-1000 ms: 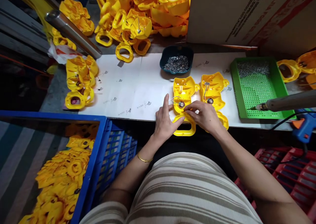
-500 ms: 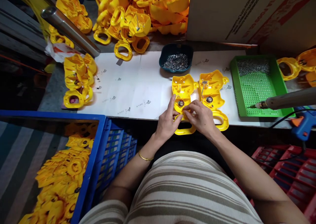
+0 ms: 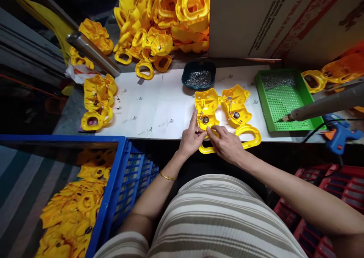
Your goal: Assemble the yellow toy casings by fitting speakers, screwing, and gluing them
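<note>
Yellow plastic forms the open shell (image 3: 206,100), which lies hollow side up at the near edge of the white-covered desk (image 3: 150,110), its loop handle (image 3: 206,150) jutting past that edge at six o'clock. A round speaker-like part (image 3: 205,120) sits in the lower hollow, thin wires (image 3: 200,118) at its nine o'clock. The shell looks light, stiff and rather slick; the wires are probably the fragile bit, so the firm outer rim or the handle seems best to take hold of. At seven o'clock the left hand (image 3: 191,139) has its grip spread, forefinger up along the rim, thumb out; whether its other fingers hold anything, I cannot tell. At five o'clock the right hand (image 3: 228,146) bends its fingertips to the shell's lower end; I cannot tell if something small is pinched there. Just beside, at three, lies a second shell (image 3: 231,106); near, at twelve, a dark bowl (image 3: 186,71) of metal bits (image 3: 199,78). Well apart are a green basket (image 3: 263,106) at three, a heap of yellow parts (image 3: 159,19) at eleven and a blue crate (image 3: 121,144) at eight.
</note>
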### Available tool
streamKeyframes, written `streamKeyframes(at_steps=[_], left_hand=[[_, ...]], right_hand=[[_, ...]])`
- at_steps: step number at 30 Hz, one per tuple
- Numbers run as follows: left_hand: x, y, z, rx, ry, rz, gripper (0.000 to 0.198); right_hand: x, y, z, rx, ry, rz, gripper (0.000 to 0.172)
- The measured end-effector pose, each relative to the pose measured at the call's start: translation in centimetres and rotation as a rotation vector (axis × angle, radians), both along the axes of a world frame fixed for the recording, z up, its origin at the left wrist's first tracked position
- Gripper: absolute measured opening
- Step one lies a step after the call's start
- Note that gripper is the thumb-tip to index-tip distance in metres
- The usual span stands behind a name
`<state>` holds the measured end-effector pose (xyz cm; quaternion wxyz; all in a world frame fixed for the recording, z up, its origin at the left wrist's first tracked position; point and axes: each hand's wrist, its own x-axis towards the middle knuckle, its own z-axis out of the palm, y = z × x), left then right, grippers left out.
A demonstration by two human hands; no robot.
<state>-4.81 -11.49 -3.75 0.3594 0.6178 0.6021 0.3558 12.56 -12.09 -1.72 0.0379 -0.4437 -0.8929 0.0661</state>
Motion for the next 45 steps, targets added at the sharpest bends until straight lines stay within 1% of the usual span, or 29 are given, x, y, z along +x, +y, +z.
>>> streamKeyframes(at_steps=[3,6,9,11,12,13,15,18,21,24,26,28,30,31,33,36,39,42,45], left_hand=[[-0.4,0.3,-0.1,-0.029,-0.047,-0.016,0.093],[-1.0,0.4,0.1,-0.039,-0.11,-0.015,0.093],[-1.5,0.7,0.5,0.039,-0.048,0.107,0.08],[-1.7,1.2,0.8,0.129,0.058,0.203,0.071],[-1.8,1.5,1.0,0.169,0.122,0.227,0.067],[-1.8,1.9,1.2,0.201,0.184,0.226,0.063],[-1.8,2.8,1.6,0.238,0.276,0.175,0.05],[-1.8,3.6,1.8,0.265,0.301,0.066,0.031],[-2.1,3.7,1.4,0.298,0.169,0.037,0.024],[-2.2,3.5,0.6,0.268,-0.113,0.109,0.018],[-2.2,3.5,0.2,0.147,-0.326,0.174,0.018],[-2.1,3.4,0.0,-0.019,-0.481,0.217,0.023],[-2.1,3.4,0.1,-0.133,-0.548,0.221,0.028],[-2.1,3.4,0.3,-0.154,-0.549,0.208,0.028],[-2.1,3.4,0.5,-0.112,-0.495,0.174,0.025],[-2.3,3.5,0.7,0.056,-0.334,0.09,0.02],[-2.3,3.8,0.5,0.186,-0.167,0.017,0.022],[-2.1,4.1,0.3,0.265,0.001,-0.016,0.027],[-2.0,4.3,0.5,0.296,0.1,-0.064,0.031]], right_hand=[[0.1,0.1,0.3,-0.04,0.032,-0.028,0.046],[0.6,0.5,0.6,-0.064,0.176,-0.074,0.045],[1.0,1.0,0.8,-0.056,0.334,-0.156,0.043],[0.9,1.7,0.8,-0.052,0.39,-0.209,0.038],[0.8,2.1,0.8,-0.05,0.404,-0.219,0.036],[0.6,2.5,0.8,-0.048,0.414,-0.218,0.034],[0.0,3.5,0.9,-0.042,0.436,-0.227,0.032],[-0.9,5.1,1.3,-0.048,0.453,-0.285,0.032],[-1.8,6.6,2.0,-0.102,0.354,-0.321,0.033],[-2.8,7.9,2.8,-0.167,0.152,-0.362,0.034],[-3.4,8.5,3.5,-0.195,0.034,-0.38,0.034],[-3.9,9.0,4.0,-0.219,-0.046,-0.378,0.033],[-4.3,9.4,4.3,-0.25,-0.081,-0.384,0.031],[-4.5,9.5,4.4,-0.273,-0.074,-0.394,0.03],[-4.5,9.9,4.3,-0.332,-0.008,-0.414,0.028],[-4.3,10.4,3.9,-0.427,0.185,-0.401,0.026],[-3.7,10.8,3.5,-0.501,0.363,-0.363,0.019],[-3.0,11.0,3.5,-0.564,0.473,-0.356,0.017],[-2.3,11.0,3.7,-0.611,0.531,-0.388,0.02]])
